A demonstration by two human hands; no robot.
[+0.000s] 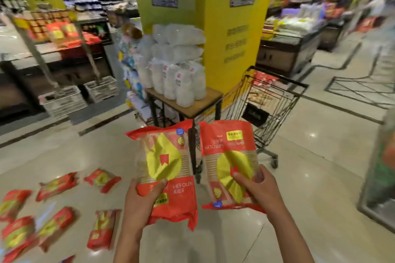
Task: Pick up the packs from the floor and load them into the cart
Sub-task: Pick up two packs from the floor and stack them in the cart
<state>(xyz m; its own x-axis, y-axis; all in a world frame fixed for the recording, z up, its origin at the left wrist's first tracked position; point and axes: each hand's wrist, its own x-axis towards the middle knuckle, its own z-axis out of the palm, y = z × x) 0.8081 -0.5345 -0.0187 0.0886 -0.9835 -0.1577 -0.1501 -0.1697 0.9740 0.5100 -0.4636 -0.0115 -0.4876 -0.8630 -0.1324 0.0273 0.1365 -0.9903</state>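
I hold two red packs with yellow circles up in front of me. My left hand (142, 200) grips the lower end of the left pack (164, 162). My right hand (259, 188) grips the lower part of the right pack (227, 156), which is turned upside down. Beyond them stands a black wire shopping cart (269, 109) with red packs (264, 78) inside. Several more red packs (55, 186) lie scattered on the shiny floor at the lower left.
A small wooden table (192, 107) stacked with white bags stands in front of a yellow pillar (230, 28), just left of the cart. Store shelves line the left and the back right. Another display stand (380, 188) is at the right edge.
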